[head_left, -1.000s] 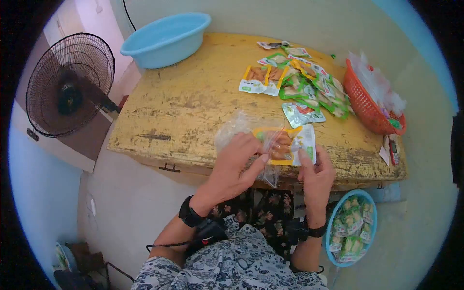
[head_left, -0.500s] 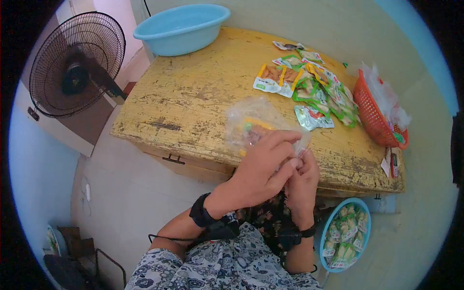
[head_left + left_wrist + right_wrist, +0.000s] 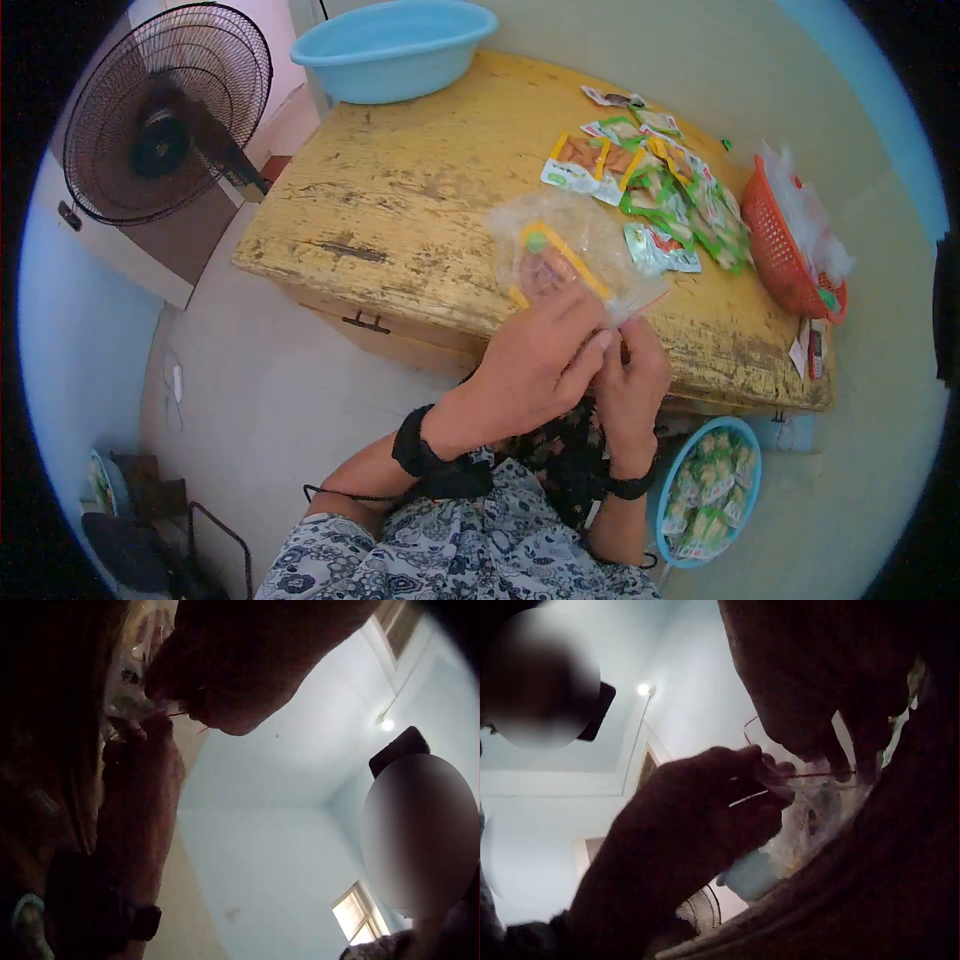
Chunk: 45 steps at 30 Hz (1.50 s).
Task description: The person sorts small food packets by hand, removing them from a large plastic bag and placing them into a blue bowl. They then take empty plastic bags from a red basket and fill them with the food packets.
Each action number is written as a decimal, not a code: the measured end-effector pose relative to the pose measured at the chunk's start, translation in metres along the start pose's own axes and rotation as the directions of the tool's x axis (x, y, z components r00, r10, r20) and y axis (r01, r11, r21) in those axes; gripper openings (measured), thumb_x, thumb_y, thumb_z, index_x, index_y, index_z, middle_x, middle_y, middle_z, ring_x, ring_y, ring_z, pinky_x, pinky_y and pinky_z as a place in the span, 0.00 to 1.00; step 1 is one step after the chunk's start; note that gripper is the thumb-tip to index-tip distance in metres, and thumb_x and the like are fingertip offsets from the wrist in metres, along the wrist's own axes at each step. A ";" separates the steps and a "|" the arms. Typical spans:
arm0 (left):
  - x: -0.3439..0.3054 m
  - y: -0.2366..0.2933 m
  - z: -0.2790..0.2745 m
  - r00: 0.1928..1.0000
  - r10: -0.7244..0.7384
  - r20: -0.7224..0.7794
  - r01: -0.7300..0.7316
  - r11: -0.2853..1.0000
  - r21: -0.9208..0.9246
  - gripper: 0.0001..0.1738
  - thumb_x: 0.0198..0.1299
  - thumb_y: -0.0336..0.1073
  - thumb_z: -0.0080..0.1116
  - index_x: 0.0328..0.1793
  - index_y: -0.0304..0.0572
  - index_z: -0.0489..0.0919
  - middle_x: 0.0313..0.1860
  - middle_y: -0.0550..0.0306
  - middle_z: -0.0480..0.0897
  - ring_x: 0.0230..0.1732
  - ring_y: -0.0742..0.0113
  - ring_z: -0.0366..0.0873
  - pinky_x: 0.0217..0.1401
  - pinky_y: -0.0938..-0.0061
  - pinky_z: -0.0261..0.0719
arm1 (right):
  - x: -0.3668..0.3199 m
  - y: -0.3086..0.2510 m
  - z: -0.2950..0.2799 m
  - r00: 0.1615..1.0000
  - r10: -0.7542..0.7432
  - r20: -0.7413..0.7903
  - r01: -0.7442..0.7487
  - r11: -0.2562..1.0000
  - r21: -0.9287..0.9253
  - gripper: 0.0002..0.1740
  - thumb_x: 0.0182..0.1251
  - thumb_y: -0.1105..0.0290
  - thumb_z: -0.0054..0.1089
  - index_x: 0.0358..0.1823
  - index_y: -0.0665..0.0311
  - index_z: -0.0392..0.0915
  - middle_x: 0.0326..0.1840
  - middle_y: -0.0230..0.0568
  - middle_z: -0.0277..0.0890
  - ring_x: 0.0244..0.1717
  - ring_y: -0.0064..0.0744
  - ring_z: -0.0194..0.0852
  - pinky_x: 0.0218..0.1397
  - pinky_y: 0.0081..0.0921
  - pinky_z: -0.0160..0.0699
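A clear plastic bag (image 3: 600,238) with a red line along its mouth lies near the table's front edge. Inside it shows a yellow-edged food packet (image 3: 550,265), its lower part behind the fingers. My left hand (image 3: 545,355) pinches the bag's mouth, thumb and fingertips close to the other hand. Just right of it, my right hand (image 3: 632,385) grips the mouth between thumb and fingers. From the right wrist, the red strip (image 3: 817,775) runs between the two hands. The left wrist view is dark, with the bag (image 3: 135,694) at the fingertips.
Several food packets (image 3: 655,190) are heaped at the back right beside a red basket (image 3: 775,240) of plastic bags. A blue basin (image 3: 395,60) stands at the back left, near a fan (image 3: 165,115). Below the table's right side is a blue tub (image 3: 755,480) of packets.
The packet, earlier sticking partly out of the bag in the right hand's grip, is now within the bag. Both hands have come together at the mouth. The head view has shifted.
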<state>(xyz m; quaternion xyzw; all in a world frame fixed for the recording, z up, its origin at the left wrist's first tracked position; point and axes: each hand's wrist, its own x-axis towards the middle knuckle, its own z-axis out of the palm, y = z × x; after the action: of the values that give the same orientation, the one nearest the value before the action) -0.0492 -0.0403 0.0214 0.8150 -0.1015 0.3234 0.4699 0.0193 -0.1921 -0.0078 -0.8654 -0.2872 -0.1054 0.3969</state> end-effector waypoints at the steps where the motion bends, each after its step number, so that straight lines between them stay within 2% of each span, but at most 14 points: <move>1: -0.001 -0.001 -0.002 1.000 -0.023 0.008 0.023 1.000 -0.002 0.06 0.69 0.29 0.60 0.47 0.36 0.77 0.42 0.43 0.78 0.42 0.41 0.79 0.44 0.56 0.78 | 0.002 -0.004 -0.004 1.000 -0.025 0.006 0.025 0.991 -0.129 0.13 0.71 0.74 0.63 0.55 0.65 0.81 0.44 0.47 0.83 0.36 0.39 0.83 0.41 0.35 0.78; 7: -0.003 0.000 -0.002 0.999 -0.023 0.048 0.026 0.998 -0.060 0.05 0.68 0.29 0.60 0.45 0.36 0.76 0.39 0.44 0.77 0.39 0.42 0.78 0.42 0.55 0.77 | 0.004 -0.013 0.002 0.975 0.178 -0.136 -0.141 0.959 0.247 0.11 0.69 0.72 0.64 0.51 0.65 0.83 0.40 0.45 0.84 0.38 0.40 0.84 0.40 0.35 0.79; 10: 0.003 0.002 0.003 0.998 0.019 0.054 -0.014 0.996 -0.092 0.06 0.67 0.30 0.60 0.45 0.36 0.77 0.39 0.44 0.77 0.39 0.42 0.78 0.42 0.55 0.77 | 0.007 0.011 0.014 0.991 -0.097 -0.097 0.117 0.968 0.222 0.13 0.66 0.72 0.66 0.50 0.66 0.83 0.40 0.46 0.84 0.37 0.44 0.84 0.41 0.36 0.80; 14: 0.006 -0.008 0.005 0.998 0.061 0.031 -0.057 0.992 -0.114 0.06 0.66 0.31 0.61 0.45 0.37 0.78 0.39 0.44 0.78 0.40 0.41 0.78 0.42 0.55 0.77 | 0.016 0.006 0.012 0.990 -0.138 -0.009 0.139 0.982 0.128 0.14 0.61 0.74 0.65 0.50 0.65 0.83 0.44 0.48 0.83 0.41 0.50 0.82 0.44 0.39 0.81; 16: 0.003 -0.014 0.002 1.000 0.017 0.014 -0.017 0.998 -0.055 0.06 0.66 0.30 0.61 0.45 0.38 0.78 0.40 0.45 0.78 0.41 0.42 0.78 0.43 0.55 0.77 | 0.022 0.011 0.012 0.962 -0.273 0.017 0.272 0.961 0.038 0.15 0.61 0.76 0.63 0.50 0.64 0.83 0.46 0.48 0.82 0.43 0.52 0.81 0.46 0.39 0.81; 19: -0.001 -0.019 -0.004 0.998 0.029 -0.051 -0.023 0.992 0.125 0.05 0.65 0.30 0.61 0.44 0.39 0.78 0.40 0.46 0.79 0.43 0.43 0.77 0.46 0.55 0.76 | 0.029 0.008 0.001 0.952 -0.237 0.194 0.241 0.970 0.003 0.17 0.60 0.79 0.60 0.51 0.63 0.83 0.48 0.49 0.80 0.45 0.53 0.79 0.47 0.38 0.81; 22: -0.006 -0.020 -0.012 0.997 0.049 -0.058 -0.034 0.970 0.239 0.06 0.64 0.31 0.62 0.43 0.39 0.78 0.41 0.47 0.79 0.45 0.43 0.77 0.49 0.54 0.75 | 0.042 0.016 -0.018 0.878 -0.381 0.290 0.343 0.923 0.173 0.16 0.63 0.81 0.58 0.52 0.65 0.83 0.47 0.47 0.82 0.43 0.45 0.82 0.48 0.36 0.82; 25: -0.010 -0.032 -0.017 0.998 0.027 -0.061 -0.014 0.978 0.208 0.06 0.63 0.32 0.63 0.43 0.40 0.79 0.41 0.48 0.80 0.46 0.44 0.77 0.50 0.54 0.74 | 0.069 0.015 -0.040 0.945 -0.131 0.299 0.021 0.938 0.346 0.14 0.67 0.80 0.58 0.52 0.68 0.83 0.47 0.43 0.84 0.41 0.36 0.84 0.49 0.33 0.83; 28: -0.010 -0.043 -0.023 1.000 -0.017 -0.025 0.021 0.987 0.162 0.06 0.62 0.32 0.63 0.43 0.41 0.79 0.42 0.48 0.80 0.47 0.45 0.77 0.51 0.54 0.74 | 0.114 0.021 -0.048 0.966 -0.063 0.252 -0.009 0.961 0.275 0.12 0.70 0.79 0.58 0.54 0.69 0.82 0.48 0.39 0.85 0.41 0.29 0.85 0.50 0.31 0.85; 31: -0.007 -0.051 -0.026 1.000 -0.007 -0.018 0.009 0.992 0.123 0.06 0.62 0.32 0.63 0.43 0.41 0.79 0.43 0.50 0.82 0.49 0.45 0.78 0.53 0.55 0.74 | 0.154 0.044 -0.027 0.975 -0.100 0.197 0.034 0.948 0.317 0.14 0.70 0.77 0.60 0.55 0.66 0.82 0.50 0.43 0.86 0.41 0.35 0.87 0.48 0.33 0.85; 34: -0.009 -0.053 -0.027 1.000 0.008 -0.002 -0.007 0.990 0.141 0.06 0.62 0.32 0.63 0.42 0.41 0.79 0.44 0.51 0.83 0.49 0.46 0.78 0.54 0.56 0.74 | 0.179 0.041 -0.018 0.964 -0.218 0.150 0.248 0.942 -0.225 0.20 0.66 0.77 0.63 0.60 0.62 0.81 0.55 0.47 0.85 0.52 0.44 0.86 0.54 0.38 0.85; 37: -0.010 -0.054 -0.025 0.999 0.040 0.006 -0.040 0.989 0.143 0.06 0.62 0.31 0.62 0.42 0.40 0.78 0.42 0.51 0.79 0.49 0.47 0.76 0.55 0.55 0.72 | 0.193 0.021 -0.006 0.796 -0.521 0.308 0.602 0.734 -0.314 0.27 0.60 0.76 0.66 0.63 0.58 0.80 0.64 0.47 0.81 0.66 0.51 0.78 0.64 0.44 0.80; 40: -0.012 -0.057 -0.026 0.998 0.059 0.002 -0.058 0.988 0.142 0.06 0.62 0.32 0.62 0.42 0.40 0.78 0.44 0.52 0.81 0.49 0.47 0.77 0.55 0.55 0.73 | 0.197 0.016 0.019 0.785 -0.527 0.326 0.614 0.733 -0.293 0.30 0.57 0.78 0.64 0.65 0.57 0.79 0.69 0.41 0.77 0.72 0.49 0.70 0.73 0.44 0.72; 45: -0.011 -0.056 -0.027 0.999 0.046 0.019 -0.049 0.989 0.139 0.06 0.63 0.33 0.63 0.42 0.40 0.79 0.45 0.53 0.83 0.50 0.48 0.78 0.55 0.56 0.74 | 0.209 0.027 0.040 0.745 -0.522 0.414 0.666 0.617 -0.420 0.25 0.59 0.71 0.66 0.61 0.57 0.80 0.67 0.41 0.79 0.67 0.49 0.75 0.65 0.46 0.77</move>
<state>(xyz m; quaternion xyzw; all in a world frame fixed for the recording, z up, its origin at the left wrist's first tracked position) -0.0437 0.0106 -0.0152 0.8457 -0.1017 0.3345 0.4032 0.2032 -0.0895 0.0346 -0.8003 -0.5648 -0.1982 0.0364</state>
